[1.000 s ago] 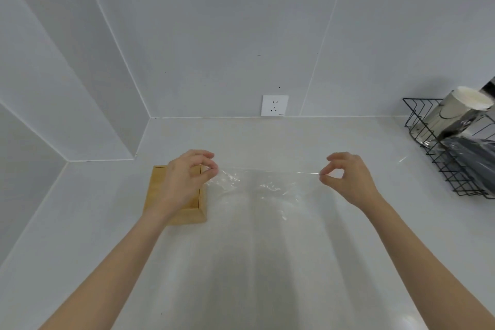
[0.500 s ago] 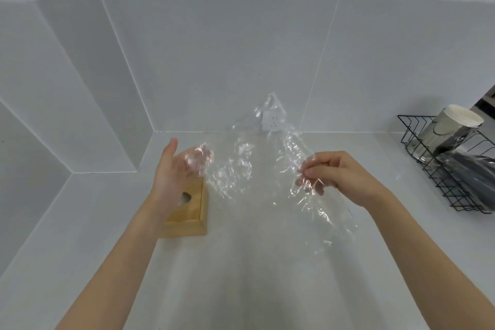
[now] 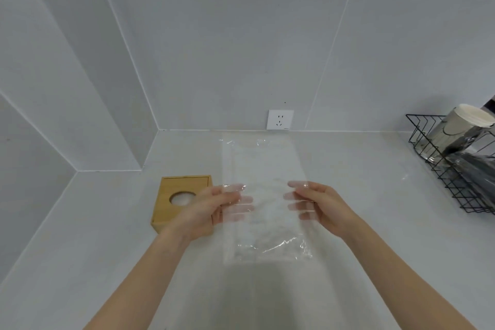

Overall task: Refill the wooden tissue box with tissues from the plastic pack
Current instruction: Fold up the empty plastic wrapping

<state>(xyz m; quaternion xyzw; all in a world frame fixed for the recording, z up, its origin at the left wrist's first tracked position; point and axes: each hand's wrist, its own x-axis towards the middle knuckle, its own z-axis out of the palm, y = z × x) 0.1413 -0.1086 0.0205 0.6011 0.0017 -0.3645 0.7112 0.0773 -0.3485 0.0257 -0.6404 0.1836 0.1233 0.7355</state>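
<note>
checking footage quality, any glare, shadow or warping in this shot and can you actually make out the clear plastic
Head view: wide-angle lens bows the wall tile lines. The empty plastic pack shows only by faint edges and glints near its bottom; fingertips of the left hand and right hand look hazy through it. A soft shadow lies on the counter below. The wooden tissue box is sharp.

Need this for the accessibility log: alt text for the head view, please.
Two bare hands, left hand and right hand, hold an empty clear plastic bag flat above a pale counter, fingers showing through the film. A wooden tissue box with a round top hole sits beside the left hand; a black wire rack stands far right.
</note>
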